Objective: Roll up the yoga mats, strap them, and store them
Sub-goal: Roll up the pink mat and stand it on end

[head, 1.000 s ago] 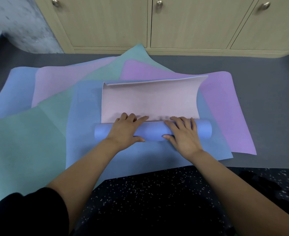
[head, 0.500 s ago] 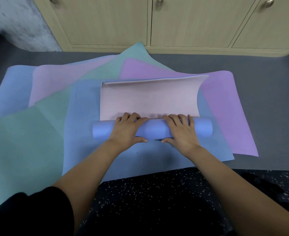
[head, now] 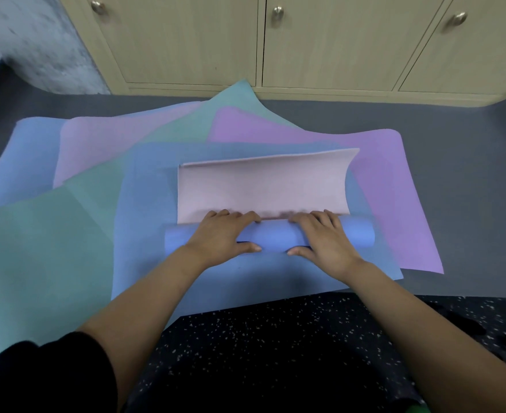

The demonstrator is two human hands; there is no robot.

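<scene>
A yoga mat lies across the pile in front of me, blue outside and pale pink inside. Its near part is wound into a blue roll (head: 275,238). The unrolled pink part (head: 260,186) stretches away, its far edge curling upward. My left hand (head: 221,234) grips the roll left of centre, fingers draped over the top and thumb on the near side. My right hand (head: 324,236) holds it the same way right of centre. Both ends of the roll stick out past my hands.
Under the roll lie several flat overlapping mats: a blue one (head: 144,234), a teal one (head: 37,248), a purple one (head: 394,189) and a lilac one (head: 102,144). Wooden cabinet doors (head: 186,40) stand behind. Grey floor (head: 469,174) is at right, dark speckled flooring (head: 275,353) near me.
Both hands have pushed the roll a little farther away from me, and the flat pink part has grown shorter. The grip looks unchanged.
</scene>
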